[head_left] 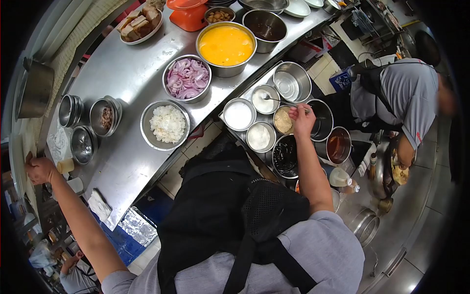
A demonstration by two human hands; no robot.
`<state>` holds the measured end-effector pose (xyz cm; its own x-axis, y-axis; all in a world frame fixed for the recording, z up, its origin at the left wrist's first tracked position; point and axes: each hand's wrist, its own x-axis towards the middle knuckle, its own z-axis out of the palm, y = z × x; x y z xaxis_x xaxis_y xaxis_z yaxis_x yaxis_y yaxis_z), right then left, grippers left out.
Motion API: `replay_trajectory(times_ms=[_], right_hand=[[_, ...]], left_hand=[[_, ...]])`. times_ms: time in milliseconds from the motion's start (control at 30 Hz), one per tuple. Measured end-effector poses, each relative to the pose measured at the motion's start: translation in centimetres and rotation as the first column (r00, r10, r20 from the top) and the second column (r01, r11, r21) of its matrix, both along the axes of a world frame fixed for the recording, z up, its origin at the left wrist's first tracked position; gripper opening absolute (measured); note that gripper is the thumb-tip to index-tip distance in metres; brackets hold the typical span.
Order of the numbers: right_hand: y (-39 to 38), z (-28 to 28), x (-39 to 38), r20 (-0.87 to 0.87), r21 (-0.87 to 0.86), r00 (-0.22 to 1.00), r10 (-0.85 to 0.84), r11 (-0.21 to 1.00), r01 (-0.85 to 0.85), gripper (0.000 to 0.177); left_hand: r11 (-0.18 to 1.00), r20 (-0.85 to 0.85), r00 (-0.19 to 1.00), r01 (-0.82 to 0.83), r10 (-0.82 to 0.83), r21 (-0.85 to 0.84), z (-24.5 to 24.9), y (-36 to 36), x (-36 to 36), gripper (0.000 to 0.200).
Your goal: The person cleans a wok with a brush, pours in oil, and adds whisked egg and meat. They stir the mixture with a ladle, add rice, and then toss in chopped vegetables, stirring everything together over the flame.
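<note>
My right hand [302, 119] is closed around the handle of a spoon [281, 101]. The spoon's bowl is at a round canister of white powder [262, 104]. Beneath my hand stands a canister of pale yellow powder [283, 120]. Two more canisters, one of fine white contents [239, 113] and one of white grains [259, 136], stand close by. At the far left, my stretched-out left hand [40, 169] is curled at the edge of an upright rack or shelf. What its fingers hold is hidden.
On the steel counter [117, 161] stand bowls of rice [168, 123], sliced red onion [187, 79] and beaten egg [226, 45]. Nested metal bowls [104, 117] sit at the left. A pot of dark red sauce [339, 145] is on the right. A co-worker [409, 93] bends over food there.
</note>
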<state>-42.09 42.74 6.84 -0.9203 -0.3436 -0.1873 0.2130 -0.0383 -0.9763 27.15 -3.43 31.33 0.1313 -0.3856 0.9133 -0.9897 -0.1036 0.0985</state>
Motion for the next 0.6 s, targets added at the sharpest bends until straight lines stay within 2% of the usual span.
replay_trajectory(times_ms=[100,167,333,433,600], right_hand=[[0.8,2.5,0.8,-0.042,-0.011,0.999,0.003,1.000,-0.003,0.016],[0.9,5.3,2.0,-0.093,0.000,0.994,0.062,0.998,-0.062,0.013],[-3.0,11.5,7.3,-0.060,-0.129,0.952,0.301,0.943,-0.307,0.016],[-7.1,12.2,10.0,0.001,-0.224,0.871,0.491,0.849,-0.478,0.016],[-12.1,10.1,14.6,0.083,-0.111,0.761,0.644,0.764,-0.635,0.013]], left_hand=[[0.999,0.019,1.000,-0.011,0.012,-0.033,0.1,0.3,-0.6,0.036],[0.999,0.022,1.000,-0.010,0.011,-0.033,0.1,0.3,-0.7,0.036],[0.998,0.039,0.999,0.020,-0.018,-0.051,-0.3,0.0,-0.1,0.029],[0.993,0.055,0.998,0.028,-0.022,-0.114,0.7,2.0,-3.5,0.027],[0.983,0.079,0.996,0.065,-0.052,-0.174,1.2,3.1,-4.9,0.026]])
